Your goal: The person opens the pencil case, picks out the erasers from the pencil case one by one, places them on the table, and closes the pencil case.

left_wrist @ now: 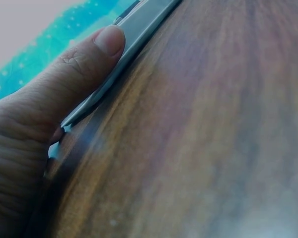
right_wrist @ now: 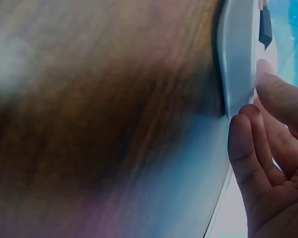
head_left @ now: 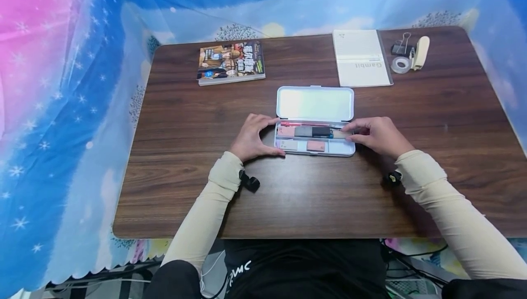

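Note:
A white pencil case [head_left: 314, 103] lies on the table with its lid folded back. In its back compartment are a red pen [head_left: 294, 124] and a row of blocks that look like erasers: pink [head_left: 286, 131], grey [head_left: 303, 131], black [head_left: 320, 132]. The front compartment holds a white block [head_left: 288, 144] and a pink block [head_left: 315, 145]. My left hand [head_left: 253, 138] grips the case's left end, the thumb [left_wrist: 102, 47] along its front edge. Over the right end, my right hand [head_left: 379, 136] pinches a small beige eraser [head_left: 339, 134], partly hidden by the fingertips.
A comic-covered book [head_left: 231, 61] lies at the back left. At the back right are a notepad [head_left: 361, 56], a black binder clip [head_left: 401, 49], a tape roll [head_left: 400, 65] and a cream stapler [head_left: 421, 53]. Patterned cloth hangs behind the brown table [head_left: 197, 189].

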Tool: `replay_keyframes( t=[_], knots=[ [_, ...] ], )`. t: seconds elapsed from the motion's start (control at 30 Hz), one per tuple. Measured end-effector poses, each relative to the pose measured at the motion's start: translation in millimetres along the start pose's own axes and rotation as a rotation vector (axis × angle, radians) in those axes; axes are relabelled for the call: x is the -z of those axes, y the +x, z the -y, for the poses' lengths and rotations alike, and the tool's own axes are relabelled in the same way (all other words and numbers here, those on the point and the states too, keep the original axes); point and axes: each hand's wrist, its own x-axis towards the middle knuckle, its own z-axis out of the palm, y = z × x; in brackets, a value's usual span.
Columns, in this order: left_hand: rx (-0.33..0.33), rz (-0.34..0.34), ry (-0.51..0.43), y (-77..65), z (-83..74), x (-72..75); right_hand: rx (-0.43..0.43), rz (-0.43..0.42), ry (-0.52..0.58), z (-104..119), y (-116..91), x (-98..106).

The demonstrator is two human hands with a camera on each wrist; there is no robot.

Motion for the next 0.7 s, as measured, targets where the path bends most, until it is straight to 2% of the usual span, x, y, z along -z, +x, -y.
replay_keyframes(
  t=[0.13, 0.3, 0.53, 0.7],
  knots=[
    [-0.006, 0.004, -0.002, 4.9, -0.9, -1.3, -0.025, -0.010, 0.000, -4, -1, 2],
    [-0.001, 0.013, -0.010, 7.7, -1.8, -3.1, -0.022, -0.084, 0.041, -9, -7, 0],
    [-0.003, 0.011, -0.016, 1.6, -1.2, -4.3, 0.003, -0.157, 0.156, -7, -12, -5],
    [-0.011, -0.010, -0.024, -3.8, -2.1, -0.9, 0.007, -0.219, 0.205, -12, -11, 4]
  ],
)
